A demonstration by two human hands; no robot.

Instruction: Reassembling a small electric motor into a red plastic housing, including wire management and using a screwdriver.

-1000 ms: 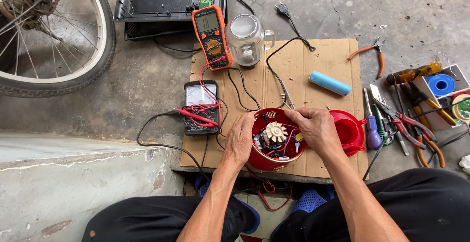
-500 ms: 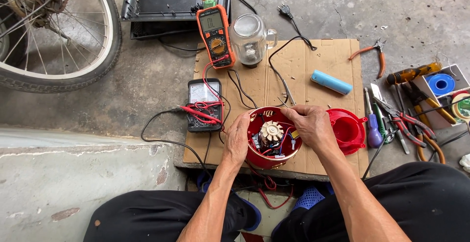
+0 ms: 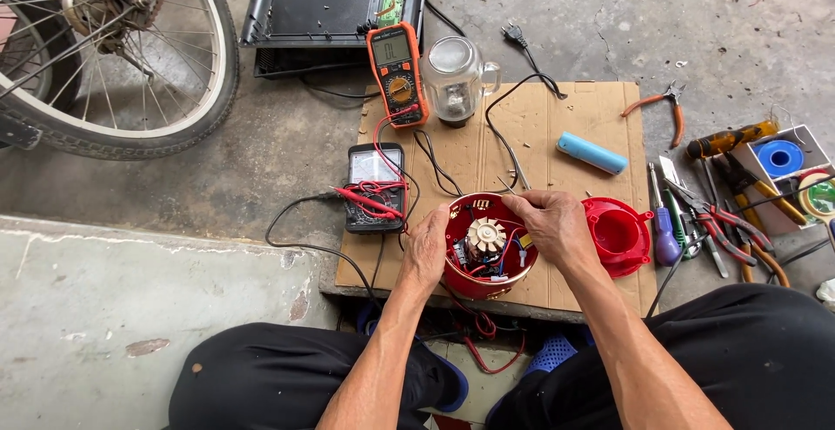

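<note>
Head view: a red motor housing (image 3: 489,260) sits open-side up near the front edge of a cardboard sheet (image 3: 557,117), between the person's knees, so its inside faces the camera. The left hand (image 3: 426,252) cups the housing's left wall, fingers curled against it, which steadies the round shell on the flat board. The right hand (image 3: 554,226) comes over the far right rim with fingers bent inward; whether they pinch a wire or only rest on the rim I cannot tell. Inside, a pale fan wheel (image 3: 485,237) sits at the centre with coloured wires around it. Just right of the housing lies a red cover (image 3: 616,234), set aside open-side up and within easy reach. Left of the housing a black meter (image 3: 374,182) lies flat with red probes (image 3: 370,202) across it, and a black lead trails off the board to the left. Farther off, an orange multimeter (image 3: 397,73) lies on the board's far edge, face up, beside a glass jar (image 3: 454,78). A blue cylinder (image 3: 591,153) lies on the board's right part. On the concrete to the right, pliers (image 3: 661,104) and screwdrivers (image 3: 665,230) are spread out side by side. A bicycle wheel (image 3: 113,56) stands far left.
</note>
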